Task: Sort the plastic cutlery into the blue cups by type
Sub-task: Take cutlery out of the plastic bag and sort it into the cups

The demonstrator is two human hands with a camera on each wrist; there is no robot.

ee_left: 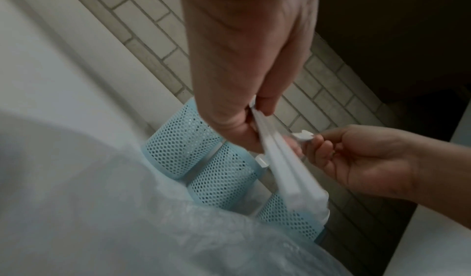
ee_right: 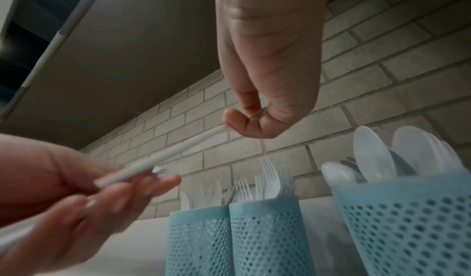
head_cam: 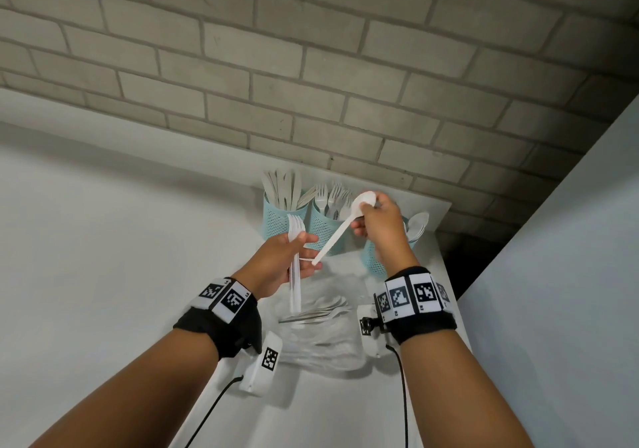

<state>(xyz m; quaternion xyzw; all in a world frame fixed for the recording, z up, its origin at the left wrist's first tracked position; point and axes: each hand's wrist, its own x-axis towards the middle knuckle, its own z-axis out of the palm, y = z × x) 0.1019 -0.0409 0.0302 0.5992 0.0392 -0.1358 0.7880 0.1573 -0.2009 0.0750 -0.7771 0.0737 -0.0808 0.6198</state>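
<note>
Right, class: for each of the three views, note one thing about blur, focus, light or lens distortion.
Head view: sharp, evenly lit, but the brick wall bows with wide-angle distortion. Left wrist view: dim; the plastic bag is a soft out-of-focus mass, the forks smeared. Right wrist view: the left hand is blurred, while the mesh of the spoon cup reads fairly clearly.

Hidden and blurred parts around the perforated blue plastic cups

The right hand (head_cam: 382, 226) is covering most of the rightmost perforated blue plastic cup (head_cam: 371, 261); in the left wrist view a blurred clear plastic bag (ee_left: 127, 220) is filling the lower frame, its contents being unreadable, and the cup tops are hiding behind the left hand (ee_left: 244, 68).
</note>
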